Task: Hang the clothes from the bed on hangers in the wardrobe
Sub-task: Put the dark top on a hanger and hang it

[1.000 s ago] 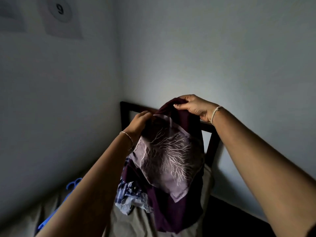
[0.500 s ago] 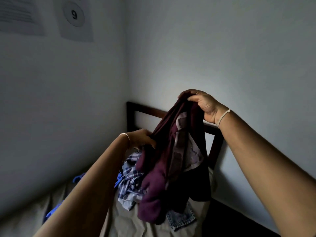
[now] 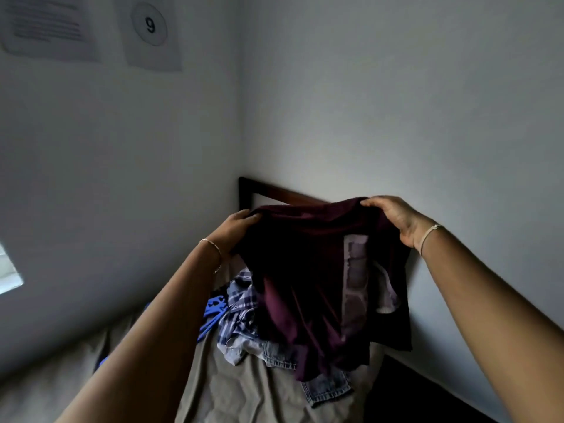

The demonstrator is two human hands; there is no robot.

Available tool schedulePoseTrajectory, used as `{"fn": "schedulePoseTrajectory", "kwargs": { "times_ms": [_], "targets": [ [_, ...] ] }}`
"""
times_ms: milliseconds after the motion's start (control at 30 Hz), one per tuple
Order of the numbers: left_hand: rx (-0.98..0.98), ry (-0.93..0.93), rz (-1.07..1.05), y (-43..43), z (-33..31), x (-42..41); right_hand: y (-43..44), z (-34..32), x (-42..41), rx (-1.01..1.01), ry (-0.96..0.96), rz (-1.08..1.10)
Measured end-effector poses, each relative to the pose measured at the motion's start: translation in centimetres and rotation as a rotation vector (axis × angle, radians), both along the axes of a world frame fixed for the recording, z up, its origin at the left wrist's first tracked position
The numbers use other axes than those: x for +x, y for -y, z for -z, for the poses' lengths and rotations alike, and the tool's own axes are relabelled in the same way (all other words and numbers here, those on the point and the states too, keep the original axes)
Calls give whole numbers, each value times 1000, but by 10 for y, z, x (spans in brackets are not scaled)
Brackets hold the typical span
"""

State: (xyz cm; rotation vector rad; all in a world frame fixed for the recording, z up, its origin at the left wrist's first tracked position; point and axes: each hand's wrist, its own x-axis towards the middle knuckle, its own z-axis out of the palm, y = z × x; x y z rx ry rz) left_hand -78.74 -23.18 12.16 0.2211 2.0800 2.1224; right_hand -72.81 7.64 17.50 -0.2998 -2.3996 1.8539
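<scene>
A dark maroon shirt with a pale printed panel hangs spread in the air above the bed. My left hand grips its upper left edge and my right hand grips its upper right edge. Below it on the bed lie a blue-and-white plaid shirt and blue jeans in a heap. Blue plastic hangers lie on the bed beside the heap, partly hidden by my left forearm. The wardrobe is out of view.
The bed stands in a room corner, with walls on the left and behind. A dark wooden headboard runs along the back wall. Two paper sheets, one marked 9, hang on the left wall. Dark floor lies right of the bed.
The maroon shirt was bunched and hanging from my right hand; my left hand has taken its other top edge and the two hands have pulled it wide.
</scene>
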Motion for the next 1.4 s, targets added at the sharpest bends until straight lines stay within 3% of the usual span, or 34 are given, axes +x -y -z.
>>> {"fn": "schedulePoseTrajectory", "kwargs": {
  "times_ms": [167,300,433,500,800,967,1267,1400],
  "targets": [
    [187,15,119,-19,-38,16,-5,37,3,111,54,10],
    [138,-9,227,-32,-56,24,13,46,11,236,89,-143],
    [-15,-104,208,-48,-64,29,54,38,11,-28,-59,-447],
    [-38,-143,142,-51,-64,30,80,32,5,-50,-144,-513],
    [246,-111,-10,-3,-54,41,146,35,-19,-114,-289,-243],
    [168,-19,-61,29,-18,50,154,32,-30,-158,-331,-117],
    [-208,131,193,32,52,56,161,12,-35,-334,-337,-75],
    [-261,83,138,17,66,55,154,2,-33,-385,-353,-83]
  ]
}}
